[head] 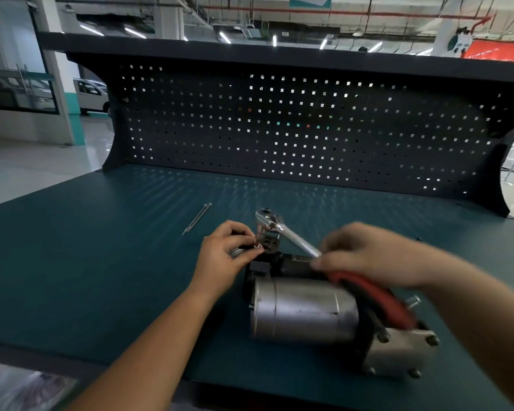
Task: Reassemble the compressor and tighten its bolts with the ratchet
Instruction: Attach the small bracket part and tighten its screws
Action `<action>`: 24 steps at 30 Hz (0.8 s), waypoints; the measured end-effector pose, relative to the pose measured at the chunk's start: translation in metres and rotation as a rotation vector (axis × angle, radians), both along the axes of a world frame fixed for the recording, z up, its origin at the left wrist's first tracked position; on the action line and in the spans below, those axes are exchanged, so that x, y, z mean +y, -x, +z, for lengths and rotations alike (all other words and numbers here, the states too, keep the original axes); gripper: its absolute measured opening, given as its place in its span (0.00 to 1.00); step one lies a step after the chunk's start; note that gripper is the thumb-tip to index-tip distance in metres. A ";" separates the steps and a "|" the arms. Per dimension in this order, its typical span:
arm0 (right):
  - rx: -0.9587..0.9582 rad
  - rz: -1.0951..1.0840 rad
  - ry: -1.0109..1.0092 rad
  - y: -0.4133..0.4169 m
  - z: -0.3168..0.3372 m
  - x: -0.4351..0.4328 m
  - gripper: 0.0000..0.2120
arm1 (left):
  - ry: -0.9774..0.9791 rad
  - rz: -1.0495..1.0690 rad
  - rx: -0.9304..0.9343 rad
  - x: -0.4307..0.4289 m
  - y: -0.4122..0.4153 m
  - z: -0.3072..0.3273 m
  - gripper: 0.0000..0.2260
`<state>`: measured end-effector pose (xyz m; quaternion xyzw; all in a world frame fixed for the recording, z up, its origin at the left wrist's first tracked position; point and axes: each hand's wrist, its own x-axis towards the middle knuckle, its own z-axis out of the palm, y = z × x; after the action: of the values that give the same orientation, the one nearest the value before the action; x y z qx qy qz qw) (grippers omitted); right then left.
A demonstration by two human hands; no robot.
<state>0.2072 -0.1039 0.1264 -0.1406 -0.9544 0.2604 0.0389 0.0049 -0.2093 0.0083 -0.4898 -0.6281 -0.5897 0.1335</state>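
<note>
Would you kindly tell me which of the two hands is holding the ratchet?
The right hand grips the ratchet by its handle, over the compressor; the left hand only pinches a small part below the ratchet's head.

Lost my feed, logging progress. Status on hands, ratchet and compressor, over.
Left hand pinching small silver part at far end of compressor. Right hand gripping ratchet, blurred. Two long bolts loose on bench, apart from it.

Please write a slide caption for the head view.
Right hand holds the ratchet at the compressor; left hand pinches a small part.
</note>
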 end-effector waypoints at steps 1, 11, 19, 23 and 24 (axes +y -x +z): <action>-0.012 -0.006 -0.064 0.000 0.011 0.010 0.12 | -0.006 0.011 0.014 0.001 0.000 -0.001 0.06; -0.081 -0.044 -0.420 0.010 0.016 0.029 0.10 | -0.053 0.052 -0.008 -0.001 -0.004 -0.006 0.06; -0.073 0.008 -0.388 -0.005 -0.006 0.005 0.12 | -0.085 0.044 -0.087 -0.002 -0.009 0.000 0.07; 0.000 0.010 -0.329 -0.009 -0.011 -0.012 0.15 | -0.089 0.072 -0.131 0.001 -0.009 0.000 0.06; 0.020 0.003 -0.298 -0.010 -0.012 -0.016 0.16 | -0.089 0.069 -0.141 0.001 -0.010 -0.001 0.06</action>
<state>0.2172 -0.1203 0.1141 -0.1292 -0.9823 0.1175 0.0684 0.0145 -0.2082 0.0074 -0.4187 -0.6255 -0.6453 0.1307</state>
